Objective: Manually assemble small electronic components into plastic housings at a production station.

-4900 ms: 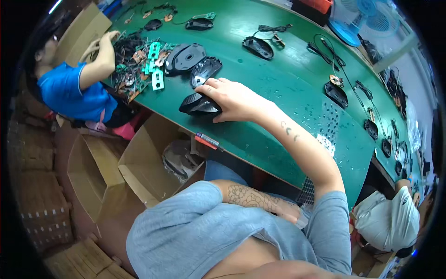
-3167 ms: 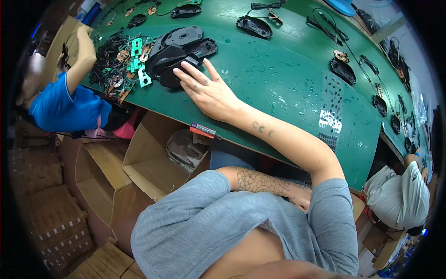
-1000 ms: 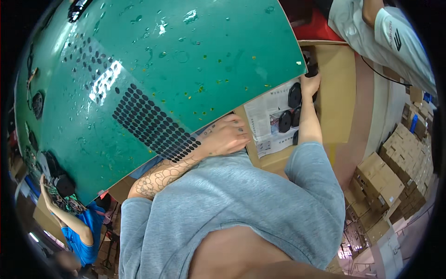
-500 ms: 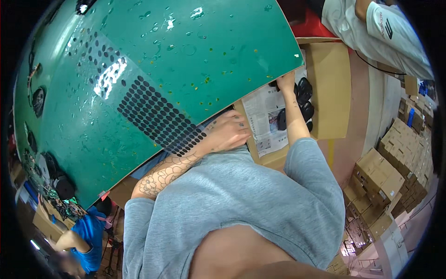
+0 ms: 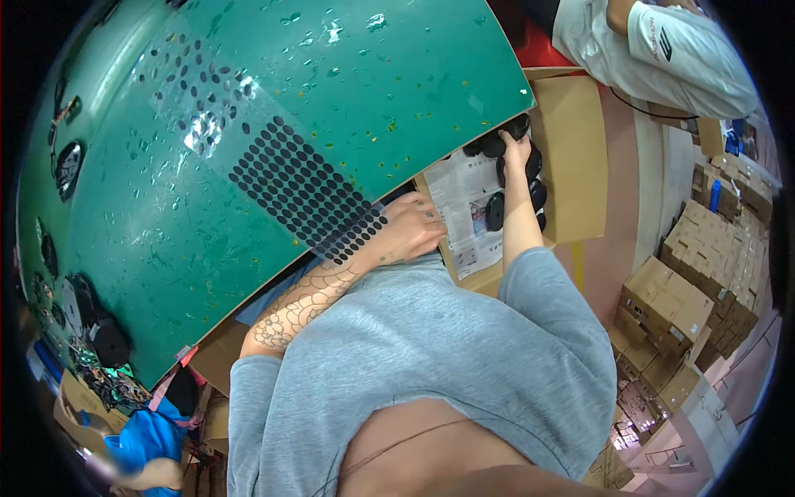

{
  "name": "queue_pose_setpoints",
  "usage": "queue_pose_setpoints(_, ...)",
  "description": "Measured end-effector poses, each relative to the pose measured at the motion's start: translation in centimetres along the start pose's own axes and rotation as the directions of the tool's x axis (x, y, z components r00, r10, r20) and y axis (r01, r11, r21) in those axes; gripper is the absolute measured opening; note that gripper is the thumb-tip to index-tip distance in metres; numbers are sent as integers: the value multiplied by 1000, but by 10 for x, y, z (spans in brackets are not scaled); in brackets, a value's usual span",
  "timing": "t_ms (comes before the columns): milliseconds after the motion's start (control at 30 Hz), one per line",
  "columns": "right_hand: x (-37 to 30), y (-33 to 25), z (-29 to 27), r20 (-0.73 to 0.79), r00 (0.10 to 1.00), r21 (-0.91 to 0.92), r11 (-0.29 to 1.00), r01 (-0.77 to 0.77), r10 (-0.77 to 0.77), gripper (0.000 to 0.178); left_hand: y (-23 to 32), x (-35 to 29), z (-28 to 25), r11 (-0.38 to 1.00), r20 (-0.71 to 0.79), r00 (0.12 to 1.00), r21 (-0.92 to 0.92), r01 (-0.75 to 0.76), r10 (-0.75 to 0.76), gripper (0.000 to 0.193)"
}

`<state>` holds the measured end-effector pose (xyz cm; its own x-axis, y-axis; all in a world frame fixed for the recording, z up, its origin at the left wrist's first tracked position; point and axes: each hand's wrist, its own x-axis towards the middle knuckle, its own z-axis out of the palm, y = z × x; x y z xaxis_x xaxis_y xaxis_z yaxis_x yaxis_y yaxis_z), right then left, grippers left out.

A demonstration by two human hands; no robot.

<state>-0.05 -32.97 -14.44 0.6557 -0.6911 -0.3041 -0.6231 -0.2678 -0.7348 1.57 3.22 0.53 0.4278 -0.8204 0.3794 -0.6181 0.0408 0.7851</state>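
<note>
Nearest, the person's left hand (image 5: 412, 228) is resting in front of the body between the bench edge and the open carton, its fingers lying loosely bent and close together; no thing is showing in them, but the palm is hidden. The left hand is nearest to the lower end of a clear sheet with black dots (image 5: 286, 170), which is lying at a slant on the green bench (image 5: 397, 87). Many of its dots are standing in tight rows, while those toward the far end are lying scattered. To the right, the right hand (image 5: 515, 153) is reaching into the open carton (image 5: 575, 157), its fingers curling against a dark rounded piece (image 5: 517, 126) beside the bench corner; whether they are pinching it or only touching it cannot be told. More black pieces (image 5: 494, 211) are lying around that hand on printed newspaper (image 5: 451, 199). As a judgement, the work is looking partway along: several pieces are already sitting in the carton, while black shells (image 5: 108, 341) are lying out at the bench's far left, beside a tangle of cables and boards (image 5: 108, 383). Beyond, a co-worker in white (image 5: 654, 66) is staying near the carton, and brown boxes (image 5: 729, 240) are standing stacked.
</note>
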Motion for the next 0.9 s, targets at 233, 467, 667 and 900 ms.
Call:
queue_pose_setpoints(233,-2,9,12,197,980,82,996,-15,-1,41,9,5,-11,996,84,993,44,80,-84,13)
queue_pose_setpoints(467,17,32,46,24,990,-264,954,143,-142,58,7,8,-12,998,110,992,25,54,-56,13)
queue_pose_setpoints(667,30,43,47,-74,914,-398,852,340,-400,69,8,5,-8,998,105,992,20,61,-63,13)
queue_pose_setpoints(900,43,16,27,104,985,-310,937,160,-134,72,7,2,-7,997,77,994,23,80,-82,13)
